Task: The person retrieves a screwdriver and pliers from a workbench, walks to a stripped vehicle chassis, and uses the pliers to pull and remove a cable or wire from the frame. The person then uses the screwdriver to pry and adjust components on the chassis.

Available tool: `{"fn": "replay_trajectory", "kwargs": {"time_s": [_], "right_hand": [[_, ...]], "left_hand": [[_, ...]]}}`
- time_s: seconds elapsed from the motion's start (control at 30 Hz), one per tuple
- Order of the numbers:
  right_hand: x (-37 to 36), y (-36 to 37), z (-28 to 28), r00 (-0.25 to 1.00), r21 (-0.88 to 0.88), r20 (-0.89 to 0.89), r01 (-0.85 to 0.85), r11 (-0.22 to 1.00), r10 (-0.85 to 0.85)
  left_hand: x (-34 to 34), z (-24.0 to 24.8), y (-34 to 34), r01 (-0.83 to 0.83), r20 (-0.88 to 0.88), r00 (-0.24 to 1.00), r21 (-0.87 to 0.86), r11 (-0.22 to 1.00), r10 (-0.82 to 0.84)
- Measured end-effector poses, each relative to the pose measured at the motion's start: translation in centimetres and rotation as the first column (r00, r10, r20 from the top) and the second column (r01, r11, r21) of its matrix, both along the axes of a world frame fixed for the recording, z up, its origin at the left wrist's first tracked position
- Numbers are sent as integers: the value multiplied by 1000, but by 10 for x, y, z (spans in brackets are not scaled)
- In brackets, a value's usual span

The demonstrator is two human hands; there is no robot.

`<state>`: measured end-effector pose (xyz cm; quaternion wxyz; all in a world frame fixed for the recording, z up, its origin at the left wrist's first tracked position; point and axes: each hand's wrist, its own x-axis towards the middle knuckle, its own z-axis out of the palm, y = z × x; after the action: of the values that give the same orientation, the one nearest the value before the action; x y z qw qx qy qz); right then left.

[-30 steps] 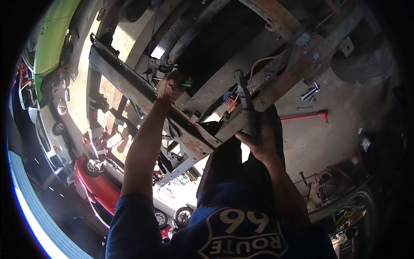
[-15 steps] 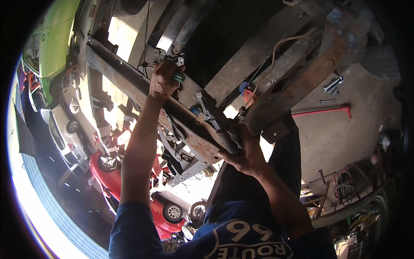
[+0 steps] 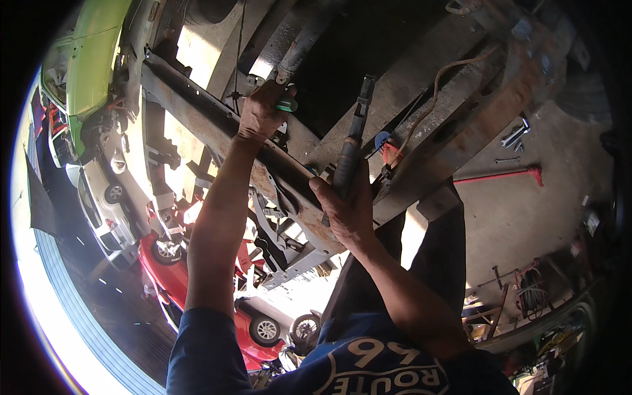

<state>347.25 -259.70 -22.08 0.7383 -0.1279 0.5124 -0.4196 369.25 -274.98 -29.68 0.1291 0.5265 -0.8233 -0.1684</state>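
Note:
My left hand (image 3: 262,113) is closed around a tool with a green handle (image 3: 287,104); its working end is hidden. That hand is at a small metal bracket (image 3: 255,80) beside the long rusty frame rail (image 3: 191,105). In my right hand (image 3: 349,207) is a long dark hand tool (image 3: 349,155) with a thick grip and a narrow metal head, pointing up and away from me. Its exact kind is hard to make out. The tool's head stands over the dark gap between the rails, apart from the left hand.
A second rusty rail (image 3: 454,138) crosses on the right, with a brown hose (image 3: 437,79) and blue-and-orange wiring (image 3: 387,146) by it. Wrenches (image 3: 515,133) and a red bar (image 3: 497,174) lie on the concrete floor. A red car (image 3: 164,270) stands at left.
The right-hand tool has swung from pointing up-left across the rail to nearly upright, and the right hand has moved slightly left and up. My left hand keeps its grip at the bracket.

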Motion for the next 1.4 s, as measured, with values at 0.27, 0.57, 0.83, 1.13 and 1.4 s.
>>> {"fn": "replay_trajectory", "kwargs": {"time_s": [0.27, 0.57, 0.83, 1.13, 1.4], "right_hand": [[23, -1, -15, 991, -128, -130, -43, 991, 27], [34, 4, -17, 998, 26, 62, -15, 1000, 13], [55, -23, -21, 982, 91, -143, 139, 986, -125], [87, -42, 3, 996, 174, -64, -53, 983, 65], [90, -51, -1, 980, 206, -194, 3, 979, 38]], "left_hand": [[-1, -6, 2, 19, 7, 1000, -75, 997, -18], [0, -5, 0, 48, 34, 998, -27, 998, -48], [3, -8, -3, 14, 144, 989, 86, 996, -26], [8, -9, -4, 31, 99, 994, 108, 994, -42], [9, -8, -2, 0, 158, 987, 97, 995, -15]]}}
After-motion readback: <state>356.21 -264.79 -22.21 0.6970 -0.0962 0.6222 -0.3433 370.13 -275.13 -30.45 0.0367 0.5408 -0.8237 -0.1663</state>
